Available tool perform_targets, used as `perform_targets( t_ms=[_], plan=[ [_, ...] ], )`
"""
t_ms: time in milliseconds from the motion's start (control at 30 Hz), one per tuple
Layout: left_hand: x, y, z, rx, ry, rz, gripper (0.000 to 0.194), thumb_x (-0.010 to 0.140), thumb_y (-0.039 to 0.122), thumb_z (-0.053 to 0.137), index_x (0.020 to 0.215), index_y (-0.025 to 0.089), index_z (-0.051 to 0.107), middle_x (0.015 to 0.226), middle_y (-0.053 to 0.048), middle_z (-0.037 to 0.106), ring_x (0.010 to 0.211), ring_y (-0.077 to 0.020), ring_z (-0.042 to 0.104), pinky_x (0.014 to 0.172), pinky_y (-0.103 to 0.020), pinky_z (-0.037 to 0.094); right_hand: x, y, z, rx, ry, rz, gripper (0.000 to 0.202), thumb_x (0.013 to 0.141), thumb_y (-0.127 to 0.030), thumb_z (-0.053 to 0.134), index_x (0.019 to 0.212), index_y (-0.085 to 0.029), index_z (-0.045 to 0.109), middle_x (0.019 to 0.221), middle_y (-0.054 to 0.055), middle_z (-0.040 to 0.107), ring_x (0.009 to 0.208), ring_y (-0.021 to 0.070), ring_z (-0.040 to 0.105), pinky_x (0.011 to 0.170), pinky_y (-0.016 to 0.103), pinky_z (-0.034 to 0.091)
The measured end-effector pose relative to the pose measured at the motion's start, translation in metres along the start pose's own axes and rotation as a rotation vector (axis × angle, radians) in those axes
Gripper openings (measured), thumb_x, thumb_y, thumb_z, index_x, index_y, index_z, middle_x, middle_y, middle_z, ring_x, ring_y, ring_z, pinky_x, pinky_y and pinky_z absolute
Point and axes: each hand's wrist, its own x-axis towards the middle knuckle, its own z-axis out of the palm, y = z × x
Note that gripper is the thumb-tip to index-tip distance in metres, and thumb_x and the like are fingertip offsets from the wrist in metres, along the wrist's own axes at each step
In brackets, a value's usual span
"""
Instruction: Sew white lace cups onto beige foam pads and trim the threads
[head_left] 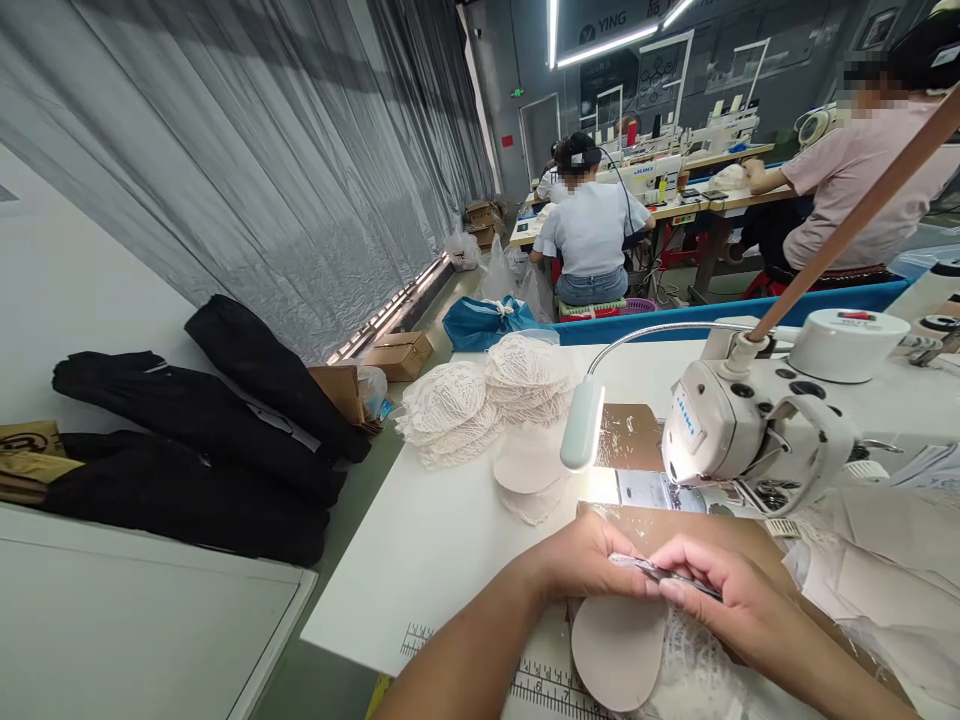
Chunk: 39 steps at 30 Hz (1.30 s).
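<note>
Left hand (pixel 600 562) pinching pale fabric (pixel 622 560), right hand (pixel 720 592) gripping small dark tool (pixel 652 571), both toward near edge of table (pixel 375 600); lace stacks (pixel 446 400) by far-left corner.

Sewing workshop, JUKI machine (pixel 716 410), co-workers (pixel 592 235) at more machines (pixel 641 178), stacked lace pieces (pixel 450 405)

The white table (pixel 390 560) bears lace stacks (pixel 450 400) and a sewing machine (pixel 720 420).
</note>
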Motion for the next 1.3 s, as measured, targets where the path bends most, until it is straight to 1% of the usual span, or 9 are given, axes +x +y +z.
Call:
perform_targets(
  t_ms=[200,333,533,700,867,1000,1133,1233,1300],
  plan=[
    [0.002,-0.002,-0.001,-0.014,-0.012,0.022,0.044,0.064,0.053,0.081,0.063,0.012,0.065,0.056,0.005,0.041,0.055,-0.0072,0.034,0.049,-0.023,0.022,0.000,0.008,-0.001,-0.074,0.064,0.001,0.039,0.093,-0.056,0.043,0.091,-0.025,0.067,0.085,0.003,0.068,0.077,0.0209,0.060,0.069,0.032,0.044],
    [0.004,-0.005,0.000,-0.003,-0.027,0.051,0.038,0.066,0.048,0.081,0.083,0.014,0.076,0.069,0.002,0.059,0.065,-0.0111,0.049,0.057,-0.021,0.036,0.002,0.018,0.003,0.077,0.071,0.014,0.041,0.091,-0.059,0.045,0.095,-0.023,0.065,0.081,0.003,0.067,0.076,0.0211,0.062,0.069,0.032,0.049],
    [0.006,-0.008,-0.005,0.091,-0.079,0.102,0.045,0.072,0.049,0.076,0.101,0.016,0.075,0.091,-0.004,0.069,0.084,-0.0186,0.061,0.076,-0.026,0.046,0.005,0.016,0.010,0.286,0.056,0.058,0.053,0.082,-0.055,0.062,0.122,-0.021,0.056,0.101,0.006,0.068,0.102,0.0256,0.064,0.089,0.035,0.052],
    [-0.004,-0.002,-0.030,0.224,-0.181,0.155,0.051,0.071,0.036,0.077,0.118,0.018,0.067,0.090,-0.003,0.064,0.075,-0.0150,0.056,0.066,-0.023,0.045,0.004,0.020,0.002,-0.025,0.044,0.054,0.027,0.085,-0.047,0.054,0.077,-0.022,0.064,0.072,0.000,0.064,0.071,0.0199,0.059,0.063,0.029,0.048],
    [-0.010,-0.002,-0.036,0.225,-0.005,0.134,0.054,0.070,0.024,0.073,0.124,0.017,0.063,0.079,0.001,0.056,0.064,-0.0098,0.047,0.060,-0.020,0.038,0.002,0.033,0.002,-0.102,0.123,0.024,0.029,0.083,-0.050,0.051,0.072,-0.023,0.053,0.068,-0.002,0.054,0.064,0.0164,0.049,0.057,0.027,0.041],
    [-0.006,-0.002,-0.018,0.240,0.037,0.212,0.053,0.073,0.023,0.069,0.125,0.016,0.061,0.079,0.001,0.058,0.068,-0.0115,0.050,0.065,-0.022,0.041,0.005,0.021,0.004,-0.084,0.184,0.046,0.037,0.078,-0.059,0.058,0.090,-0.024,0.060,0.073,-0.001,0.057,0.066,0.0180,0.053,0.061,0.029,0.045],
    [-0.016,0.007,-0.004,0.319,0.178,0.330,0.049,0.078,0.022,0.064,0.126,0.017,0.061,0.096,-0.005,0.065,0.080,-0.0151,0.056,0.073,-0.024,0.045,0.004,0.007,0.003,-0.118,0.097,-0.063,0.032,0.090,-0.050,0.048,0.078,-0.023,0.060,0.069,-0.001,0.054,0.067,0.0182,0.051,0.060,0.029,0.042],
    [-0.032,0.014,-0.007,0.304,0.284,0.282,0.035,0.082,0.033,0.066,0.111,0.014,0.067,0.095,-0.007,0.066,0.079,-0.0160,0.058,0.072,-0.025,0.045,-0.001,0.006,0.003,-0.105,0.075,-0.082,0.037,0.094,-0.050,0.042,0.074,-0.022,0.057,0.070,-0.001,0.052,0.069,0.0182,0.050,0.062,0.029,0.040],
    [-0.041,0.013,-0.011,0.246,0.244,0.179,0.035,0.082,0.044,0.068,0.097,0.012,0.070,0.082,-0.004,0.064,0.073,-0.0146,0.057,0.068,-0.023,0.044,-0.005,0.007,0.002,-0.074,0.063,-0.081,0.037,0.094,-0.052,0.042,0.077,-0.022,0.057,0.072,-0.001,0.052,0.071,0.0183,0.050,0.064,0.028,0.040]
  ],
)
